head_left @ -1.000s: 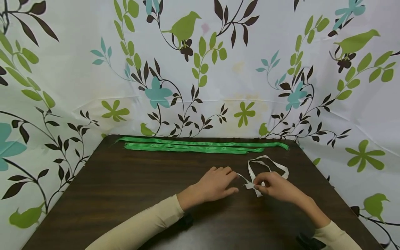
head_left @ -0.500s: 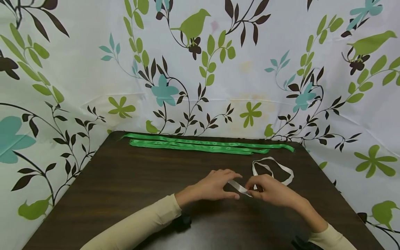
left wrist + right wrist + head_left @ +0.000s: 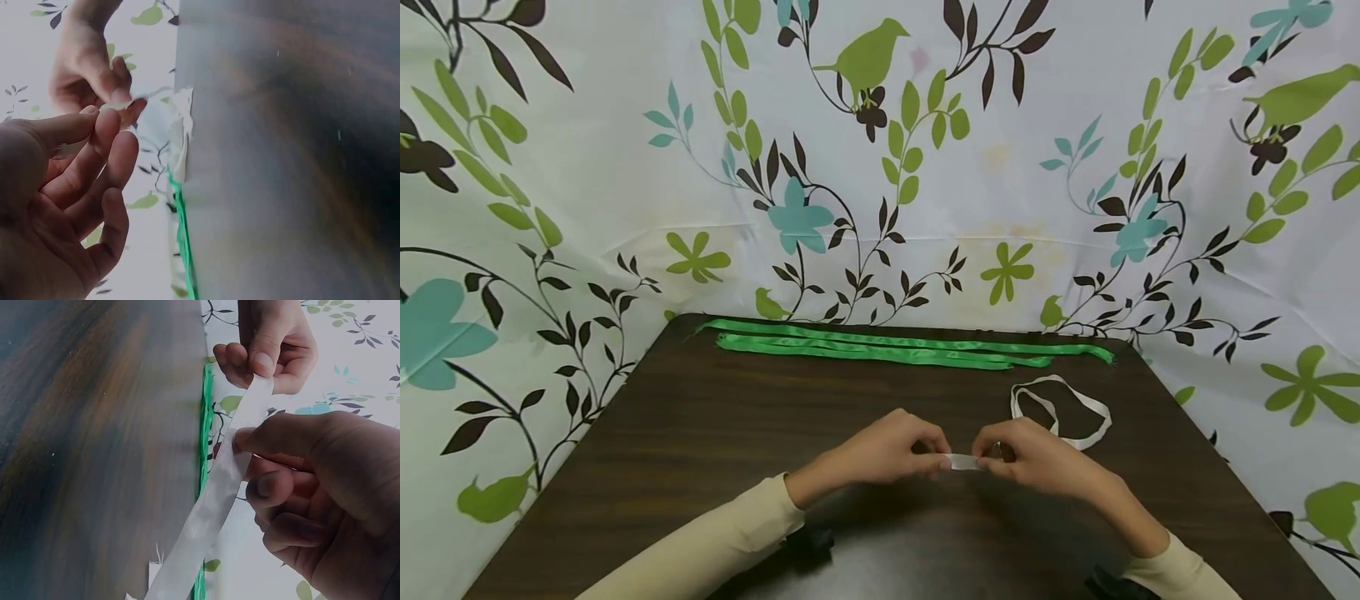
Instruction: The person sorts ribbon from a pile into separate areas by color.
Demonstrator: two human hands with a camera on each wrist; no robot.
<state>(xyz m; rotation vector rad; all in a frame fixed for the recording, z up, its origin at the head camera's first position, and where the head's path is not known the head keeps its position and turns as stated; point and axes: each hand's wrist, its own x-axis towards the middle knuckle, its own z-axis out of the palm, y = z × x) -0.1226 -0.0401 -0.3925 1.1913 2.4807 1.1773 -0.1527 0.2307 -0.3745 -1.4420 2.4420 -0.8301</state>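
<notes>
Left fingers (image 3: 931,434), right fingers (image 3: 996,432), pinching white ribbon (image 3: 964,462), short span between

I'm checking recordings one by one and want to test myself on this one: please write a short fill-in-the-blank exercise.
1. The left hand and right hand pinch the same ____ ribbon.
2. The strips along the far edge of the table are coloured ____.
3. The loop lying on the table is nearer the ____ hand.
4. The animals printed on the backdrop are ____.

Missing words: white; green; right; birds.
</notes>
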